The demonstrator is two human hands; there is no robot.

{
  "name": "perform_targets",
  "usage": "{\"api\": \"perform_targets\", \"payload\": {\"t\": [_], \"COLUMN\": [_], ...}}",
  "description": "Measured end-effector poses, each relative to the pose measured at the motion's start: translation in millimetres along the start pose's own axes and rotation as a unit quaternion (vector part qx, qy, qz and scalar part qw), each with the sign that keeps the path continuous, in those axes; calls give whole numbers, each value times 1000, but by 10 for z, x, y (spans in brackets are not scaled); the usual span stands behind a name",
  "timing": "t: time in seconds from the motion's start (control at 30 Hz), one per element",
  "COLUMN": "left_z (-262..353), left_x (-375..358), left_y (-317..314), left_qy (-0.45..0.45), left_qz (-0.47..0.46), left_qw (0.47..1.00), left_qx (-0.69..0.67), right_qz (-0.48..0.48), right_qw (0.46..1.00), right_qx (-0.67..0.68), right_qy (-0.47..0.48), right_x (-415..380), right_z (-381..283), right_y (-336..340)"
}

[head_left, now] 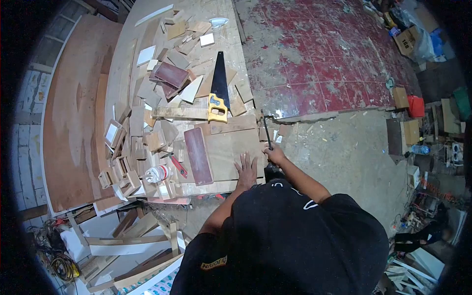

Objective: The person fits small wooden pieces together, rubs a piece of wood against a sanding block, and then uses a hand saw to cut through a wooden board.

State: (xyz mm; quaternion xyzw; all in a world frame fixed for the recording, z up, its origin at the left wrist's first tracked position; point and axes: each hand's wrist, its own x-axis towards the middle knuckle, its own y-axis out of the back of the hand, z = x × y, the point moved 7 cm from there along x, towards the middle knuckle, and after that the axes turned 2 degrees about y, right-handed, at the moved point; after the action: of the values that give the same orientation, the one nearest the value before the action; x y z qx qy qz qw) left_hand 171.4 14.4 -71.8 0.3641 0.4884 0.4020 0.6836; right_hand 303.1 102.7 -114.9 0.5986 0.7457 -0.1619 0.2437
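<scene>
Along the right edge of the board, a dark thin tool in the right hand

From the head camera, the only view which reaches me at my distance, I look down at the tabletop. The board lies flat near its close edge, directly in front of the body. On it I see the left hand, palm down, with the fingers spread and pinching nothing. I judge that it steadies the board.

The right hand is just beyond the board's right edge, and its fingers are closed around the near end of the dark thin tool. The long axis of this tool points forward, away from the body, and leans slightly to the left at its far end. So it goes nearly along the board's right edge, and for me this alignment is the relation on which any motion depends. The right hand is the nearer one to this edge; the left is only a little inward. Whether the tool touches the wood, I cannot tell from this height.

At the left part of the board lies a reddish-brown piece, its long axis also forward. Farther ahead and to the left, a yellow-handled saw lies apart from both hands.
</scene>
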Motion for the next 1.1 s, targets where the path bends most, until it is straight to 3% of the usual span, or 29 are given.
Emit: {"api": "perform_targets", "payload": {"t": [0.3,0.37,0.4,0.5,0.57,0.67,0.77,0.83,0.87,0.93,0.97,1.0,1.03,1.07,1.1], "left_z": [-14,67,69,52,-25,-130,-118,-126,-134,-192,-239,-280,-293,-291,-282], "left_x": [32,-4,0,17,82,284,406,419,408,390,393,393,372,351,329], "left_y": [66,318,330,362,385,429,632,744,820,857,823,794,809,766,715], "left_qy": [-22,-2,-3,-11,-12,26,43,59,60,66,66,66,71,70,68], "left_qz": [49,-46,-45,1,87,83,110,117,146,175,177,178,181,137,95], "left_qw": [996,999,999,999,990,993,992,990,984,976,964,944,943,913,868], "left_qx": [74,-7,-7,-43,-106,-81,-52,-49,-79,-108,-189,-269,-269,-378,-482], "right_qz": [-8,-13,-11,-11,-13,-1,0,55,52,119,97,93,52,9,-7], "right_qw": [999,999,999,999,999,999,999,994,994,983,968,968,989,999,987], "right_qx": [-29,-33,-39,-43,-42,-46,-8,-83,-85,-66,-104,-105,-40,24,-122], "right_qy": [21,25,30,18,0,17,-36,33,35,123,209,210,130,47,106], "right_x": [53,77,57,2,-14,-25,-4,101,151,225,259,168,26,-118,-190], "right_z": [30,44,-5,-86,-99,-139,-95,-72,-23,25,33,-131,-362,-556,-765], "right_y": [8,0,9,30,31,49,66,182,189,287,252,199,100,-31,-139]}}
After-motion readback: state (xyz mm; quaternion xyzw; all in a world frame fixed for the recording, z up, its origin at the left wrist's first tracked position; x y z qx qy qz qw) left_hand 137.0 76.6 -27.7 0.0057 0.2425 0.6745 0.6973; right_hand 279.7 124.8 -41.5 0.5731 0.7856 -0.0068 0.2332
